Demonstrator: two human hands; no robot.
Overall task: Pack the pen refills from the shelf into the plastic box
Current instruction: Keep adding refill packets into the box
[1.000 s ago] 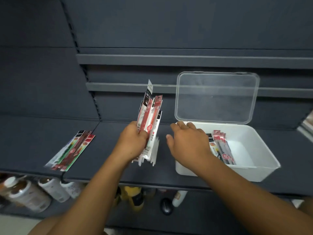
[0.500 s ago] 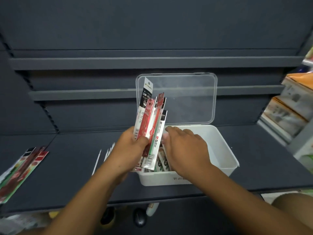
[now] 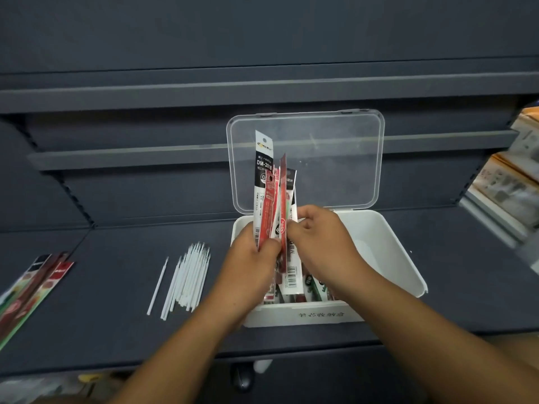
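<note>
Left hand (image 3: 250,263) grips fan of refill packets (image 3: 269,199) upright over box (image 3: 390,243) left end; right hand (image 3: 318,243) pinches one from fan. Risk: pull loosens grip, packets spill outside box. Loose refills (image 3: 189,275) left of box.

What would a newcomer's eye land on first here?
The left hand and right hand grip upright refill packets over the white plastic box, its clear lid standing open behind. Loose white refills lie on the dark shelf to the box's left, with more packets at the far left.
</note>
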